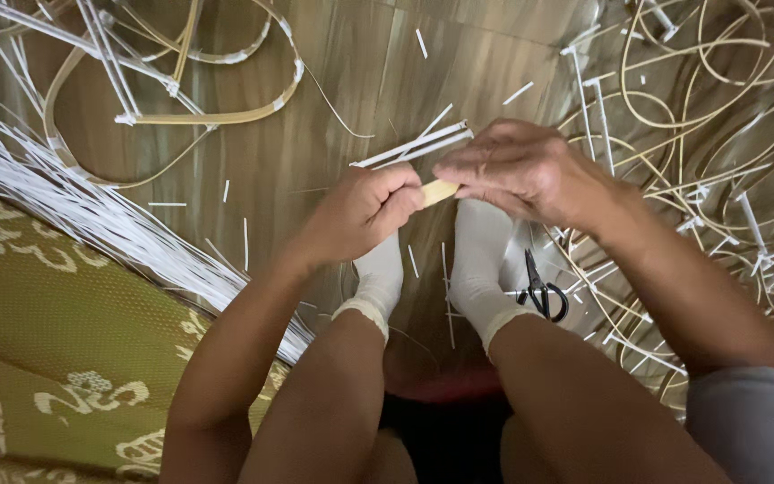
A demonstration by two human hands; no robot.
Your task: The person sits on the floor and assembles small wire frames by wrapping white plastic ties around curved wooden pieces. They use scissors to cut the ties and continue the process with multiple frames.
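My left hand [362, 211] is closed around a flat tan rattan strip [439, 191], whose short bare end shows between the two hands. My right hand [520, 168] pinches the same strip from the right, fingers curled over it. A few thin white strips [414, 145] stick out up and to the left from under my hands. Both hands hover above my feet in white socks [472, 260], which rest on the wooden floor.
Black scissors [541, 289] lie on the floor beside my right foot. Tangled tan rattan coils [718, 108] fill the right side. A bent rattan hoop [181, 116] and a bundle of white strips [73, 197] lie at left, beside a green patterned mat [55, 332].
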